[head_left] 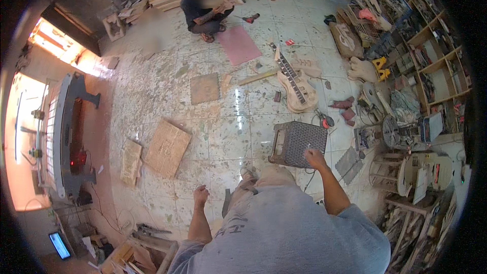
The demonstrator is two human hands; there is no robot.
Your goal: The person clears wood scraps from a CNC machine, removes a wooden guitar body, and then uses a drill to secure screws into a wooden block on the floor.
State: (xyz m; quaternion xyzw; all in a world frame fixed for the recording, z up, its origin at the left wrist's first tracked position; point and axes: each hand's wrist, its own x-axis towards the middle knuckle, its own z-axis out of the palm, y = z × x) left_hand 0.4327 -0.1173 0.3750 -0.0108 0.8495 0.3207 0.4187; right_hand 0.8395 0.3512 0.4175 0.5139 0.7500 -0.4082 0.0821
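Note:
My left hand (201, 194) hangs over the tiled floor, away from any object, its fingers loosely bent and nothing visible in them. My right hand (315, 158) is over the near right part of a dark woven-top plastic stool (299, 139). Its fingers are drawn together, with a small pale spot by the tips. Whether it touches the seat I cannot tell. Just beyond the stool, an unfinished pale wooden electric guitar (298, 91) with a dark fretboard lies on the floor. A red and black power tool (327, 121) rests beside the stool's far right corner.
A person (200, 7) squats at the far side by a pink sheet (238, 44). Wooden boards (167, 147) lie to the left. A grey machine frame (71, 137) stands by the bright opening. Shelves (439, 66) and a fan (391, 131) line the right.

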